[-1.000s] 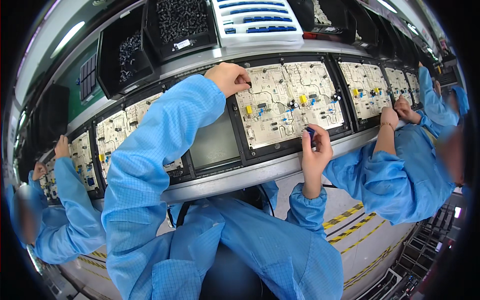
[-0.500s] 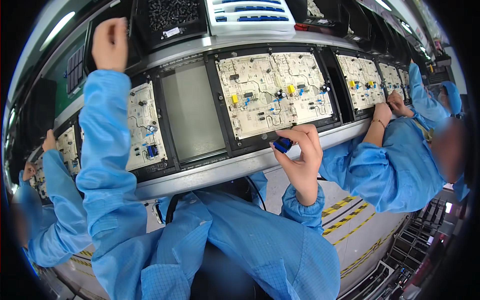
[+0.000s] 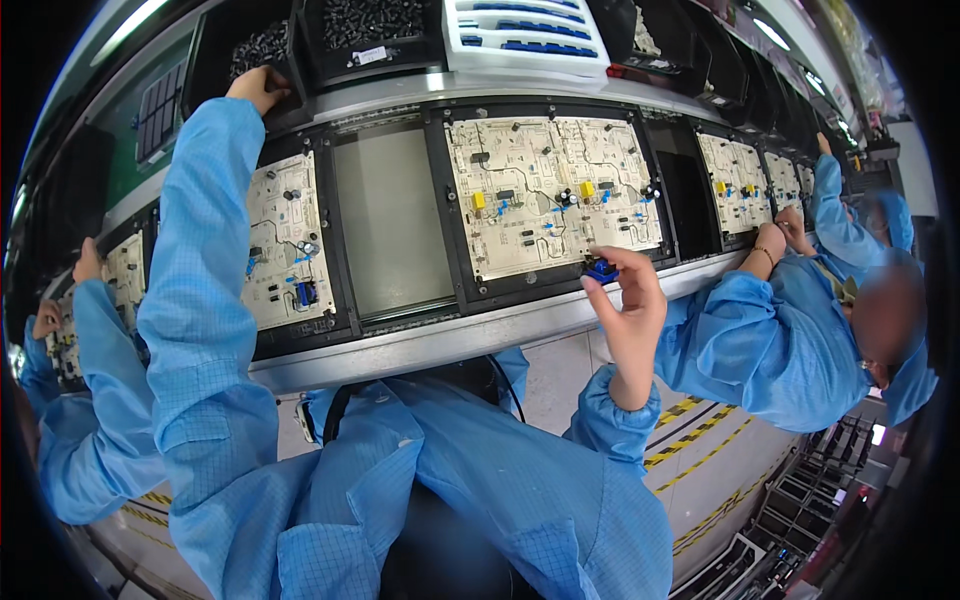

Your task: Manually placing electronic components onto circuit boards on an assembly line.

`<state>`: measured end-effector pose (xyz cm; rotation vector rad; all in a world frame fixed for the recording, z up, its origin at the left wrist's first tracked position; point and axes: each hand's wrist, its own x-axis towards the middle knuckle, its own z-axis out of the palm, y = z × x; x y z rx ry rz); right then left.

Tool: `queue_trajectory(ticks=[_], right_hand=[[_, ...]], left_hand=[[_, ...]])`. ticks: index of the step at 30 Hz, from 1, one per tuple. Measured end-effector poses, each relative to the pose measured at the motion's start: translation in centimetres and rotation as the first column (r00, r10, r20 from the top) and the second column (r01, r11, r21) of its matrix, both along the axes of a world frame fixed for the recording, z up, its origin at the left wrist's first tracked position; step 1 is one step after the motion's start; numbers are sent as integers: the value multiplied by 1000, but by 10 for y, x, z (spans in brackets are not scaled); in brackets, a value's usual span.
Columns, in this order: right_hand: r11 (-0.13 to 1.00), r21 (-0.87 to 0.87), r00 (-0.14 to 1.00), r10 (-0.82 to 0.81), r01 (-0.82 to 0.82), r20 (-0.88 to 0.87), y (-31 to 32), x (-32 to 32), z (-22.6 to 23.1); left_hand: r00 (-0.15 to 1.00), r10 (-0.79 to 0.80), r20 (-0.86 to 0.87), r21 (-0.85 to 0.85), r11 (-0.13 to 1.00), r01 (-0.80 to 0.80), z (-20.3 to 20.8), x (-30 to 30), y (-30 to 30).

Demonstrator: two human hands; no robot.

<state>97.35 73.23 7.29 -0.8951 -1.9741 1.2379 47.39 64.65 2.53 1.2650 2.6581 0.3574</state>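
Observation:
My right hand [image 3: 634, 305] pinches a small blue-and-black block-shaped electronic component [image 3: 600, 270] between thumb and forefinger. It is at the lower edge of a pale circuit board [image 3: 500, 245] in a black frame; whether component and board touch I cannot tell. My left hand [image 3: 258, 90] is stretched far forward to the front wall of a black bin [image 3: 297, 70] of small black parts [image 3: 262, 45]. Its fingers are curled together, and anything between them is hidden. Under my left forearm lies another pale board [image 3: 290, 240] bearing a similar blue component [image 3: 306, 293].
A second black bin [image 3: 372, 55] of dark parts and a white foam tray [image 3: 525, 65] with blue components stand behind the rail. A grey panel [image 3: 393, 220] shows between the framed boards. Co-workers in blue sleeves [image 3: 730, 345] work at boards on both sides.
My left hand has come down from above onto the bin's front edge. My right hand has moved slightly right, bringing the blue component to the board's edge. The view has shifted slightly.

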Motion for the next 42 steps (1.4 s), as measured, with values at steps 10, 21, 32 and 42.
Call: queue_trajectory(ticks=[10,21,32,42], right_hand=[[950,168,925,197,-262,326,45,-8,-14],[804,257,784,362,-537,504,57,-30,-11],[805,240,705,282,-543,651,49,-38,-4],[811,147,707,385,-566,593,57,-38,-1]], left_hand=[[957,-43,-288,22,998,52,21,30,1],[971,-83,225,627,775,-79,72,115,-38],[724,-212,656,580,756,-305,53,180,-64],[244,-385,890,455,729,-511,36,199,-64]])
